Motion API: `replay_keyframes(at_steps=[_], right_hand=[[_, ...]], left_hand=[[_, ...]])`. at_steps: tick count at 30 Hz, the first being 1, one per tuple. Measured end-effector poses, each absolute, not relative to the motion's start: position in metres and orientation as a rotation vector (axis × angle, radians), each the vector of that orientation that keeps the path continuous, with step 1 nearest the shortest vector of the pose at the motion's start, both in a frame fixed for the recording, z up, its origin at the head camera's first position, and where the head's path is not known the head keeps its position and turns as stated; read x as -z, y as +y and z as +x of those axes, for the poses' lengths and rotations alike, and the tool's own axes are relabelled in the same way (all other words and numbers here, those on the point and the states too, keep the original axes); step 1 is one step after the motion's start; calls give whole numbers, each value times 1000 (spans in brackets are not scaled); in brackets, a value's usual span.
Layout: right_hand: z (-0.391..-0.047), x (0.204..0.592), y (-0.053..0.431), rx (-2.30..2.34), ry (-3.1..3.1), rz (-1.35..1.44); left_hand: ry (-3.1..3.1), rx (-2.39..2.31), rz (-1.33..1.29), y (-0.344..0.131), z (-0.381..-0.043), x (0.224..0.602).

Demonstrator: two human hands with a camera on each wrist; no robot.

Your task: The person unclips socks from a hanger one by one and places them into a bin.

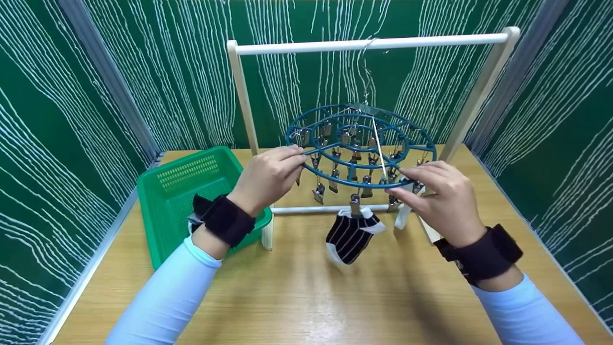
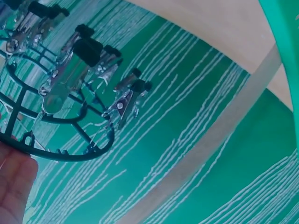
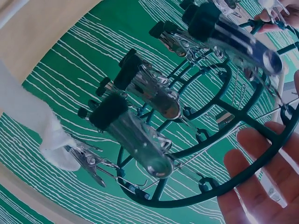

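Note:
A round blue-green drying hanger (image 1: 352,184) with several metal clips hangs tilted by its hook from a rack. My left hand (image 1: 270,177) pinches its outer ring at the left. At the front right, my right hand (image 1: 440,196) grips the same ring between thumb and fingers; the right wrist view shows several fingers (image 3: 254,186) behind the rim. Below the front edge dangles a black sock (image 1: 352,239) with white stripes, toe and heel, held by a clip. A white cloth (image 1: 403,216) hangs farther right, partly hidden by my right hand, and its clipped end (image 3: 58,151) shows in the right wrist view.
The wooden rack's white top bar (image 1: 311,46) spans above the hanger, with a lower bar (image 1: 306,210) behind the sock. A green plastic basket (image 1: 152,215) stands on the wooden table (image 1: 287,297) at left. Green white-streaked panels (image 1: 191,72) enclose the sides and back.

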State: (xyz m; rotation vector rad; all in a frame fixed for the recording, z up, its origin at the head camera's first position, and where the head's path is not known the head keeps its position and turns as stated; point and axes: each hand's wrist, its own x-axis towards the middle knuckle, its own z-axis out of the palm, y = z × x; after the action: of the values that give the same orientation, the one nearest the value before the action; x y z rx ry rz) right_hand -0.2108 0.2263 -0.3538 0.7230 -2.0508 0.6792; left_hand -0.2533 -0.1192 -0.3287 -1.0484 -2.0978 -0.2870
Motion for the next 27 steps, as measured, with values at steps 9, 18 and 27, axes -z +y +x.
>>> replay_keyframes(at_steps=[9, 18, 27], right_hand=[[-212, 355, 225, -649, -2059, 730], [-213, 359, 224, -649, -2050, 732], [-206, 357, 222, -681, -2042, 695]], left_hand=[[-2156, 310, -1075, -111, -247, 328], [-1999, 226, -1235, -96, -242, 330], [-1986, 189, -1270, -96, -242, 329]])
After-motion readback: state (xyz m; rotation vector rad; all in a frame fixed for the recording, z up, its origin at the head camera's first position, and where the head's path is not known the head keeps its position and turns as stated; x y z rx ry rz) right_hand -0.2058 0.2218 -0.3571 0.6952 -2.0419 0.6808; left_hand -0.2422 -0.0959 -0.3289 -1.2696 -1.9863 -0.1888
